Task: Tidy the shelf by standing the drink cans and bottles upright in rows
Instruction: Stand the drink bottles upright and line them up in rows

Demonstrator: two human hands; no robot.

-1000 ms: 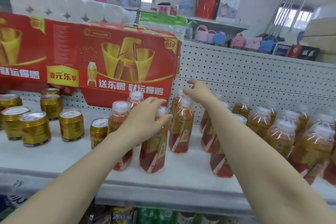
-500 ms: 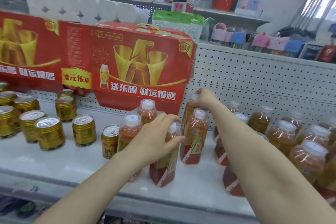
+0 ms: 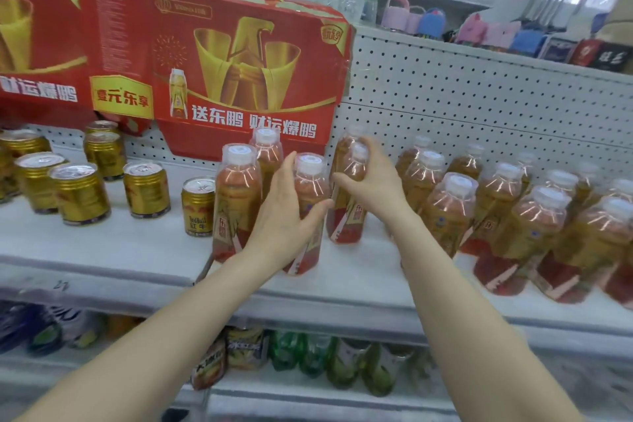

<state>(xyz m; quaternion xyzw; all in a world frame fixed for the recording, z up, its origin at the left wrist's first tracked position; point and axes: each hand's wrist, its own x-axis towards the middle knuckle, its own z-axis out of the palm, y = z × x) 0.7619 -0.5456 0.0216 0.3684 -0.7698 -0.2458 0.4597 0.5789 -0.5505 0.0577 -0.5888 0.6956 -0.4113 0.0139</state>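
L hand [image 3: 284,219] is wrapped round the mid bottle [image 3: 310,181]: thumb on its right side, fingers up its left side, just under the white cap. That bottle stands upright near the front edge of the shelf [image 3: 102,247].

R hand [image 3: 373,181] grips a 2nd bottle [image 3: 346,223] just to the right & a bit further back, w/ fingers curled over its shoulder & cap. Its base sits on the shelf. The 2 hands are close together, thumbs nearly meeting, each clamped on its own bottle.

A 3rd bottle [image 3: 236,202] stands just left of the L hand, right beside the held one. A 4th bottle [image 3: 269,154] is behind them, in front of the red carton [image 3: 253,72].

Right of the R forearm is a bottle cluster [image 3: 448,212], all upright in loose rows back to the pegboard [image 3: 479,96].

Far left are the gold cans [image 3: 80,193], upright & loosely spaced. A Red Bull can [image 3: 198,207] stands just beside the 3rd bottle.
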